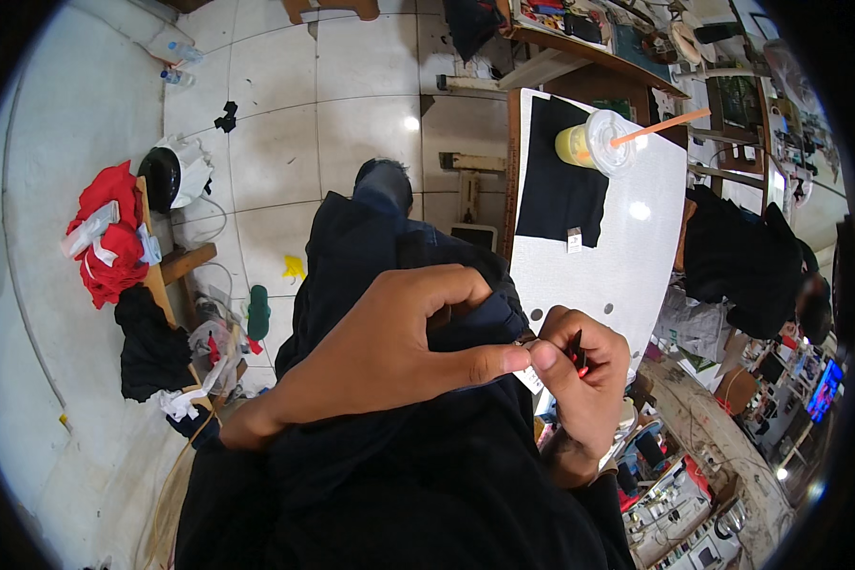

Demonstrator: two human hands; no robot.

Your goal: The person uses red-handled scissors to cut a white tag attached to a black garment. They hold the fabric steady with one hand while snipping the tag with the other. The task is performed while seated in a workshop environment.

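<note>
Over my lap, my left hand [392, 338] pinches dark navy fabric [497, 318] with a small white label [531, 381] at its edge. The thumb tips of both hands meet at this label. My right hand [588, 392] grips the same spot between thumb and forefinger. Tucked in its curled fingers is a small dark tool with red parts [581, 360], mostly hidden, so its kind is unclear. To the right of the fabric, a black cloth piece [559, 171] lies flat on the white tabletop [584, 281], with another white label [574, 240] at its near end.
A lidded plastic cup [591, 146] with an orange straw stands on the black cloth. At left, red fabric [110, 235] and black fabric [149, 345] lie over a wooden bench [153, 256]. A green sandal [258, 312] rests on the tiled floor. Someone in black [744, 260] is beyond the table.
</note>
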